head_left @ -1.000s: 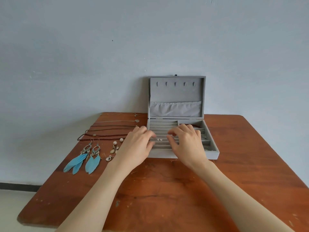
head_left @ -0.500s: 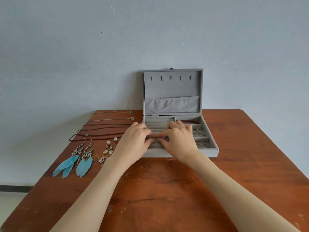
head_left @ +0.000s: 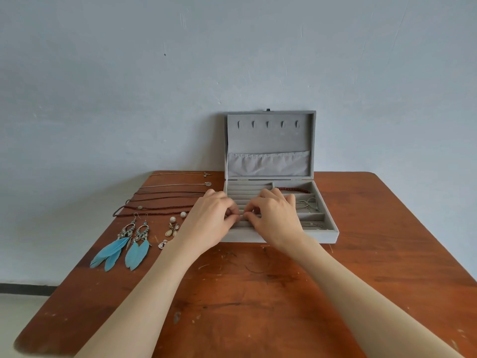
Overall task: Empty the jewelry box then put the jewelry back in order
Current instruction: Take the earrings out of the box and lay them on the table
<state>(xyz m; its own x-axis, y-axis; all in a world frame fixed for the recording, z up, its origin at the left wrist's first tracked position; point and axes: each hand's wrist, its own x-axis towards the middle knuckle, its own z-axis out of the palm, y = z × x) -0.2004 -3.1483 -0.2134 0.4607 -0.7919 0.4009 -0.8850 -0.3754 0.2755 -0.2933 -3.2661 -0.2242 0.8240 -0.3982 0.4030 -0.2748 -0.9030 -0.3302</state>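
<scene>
A worn wooden table stands against a pale wall. On its far middle sits my grey jewelry box, its lid standing upright with an empty pouch and five bare hooks.

Both my hands are over the ring rolls in the box's left half. My left hand and right hand meet fingertip to fingertip, fingers curled tight as if pinching something very small between the rolls. I cannot tell what it is, or whether I really hold it. Judging by the jewelry lying on the table, I am probably still emptying the box. The next move calls for lifting that small piece free without dropping it into a slot.

The right compartments still hold things: a dark red beaded strand in the far one, thin pale chains in the middle, another fine piece nearest.

Left of the box lie several necklaces, blue feather earrings, and small pearl earrings.
</scene>
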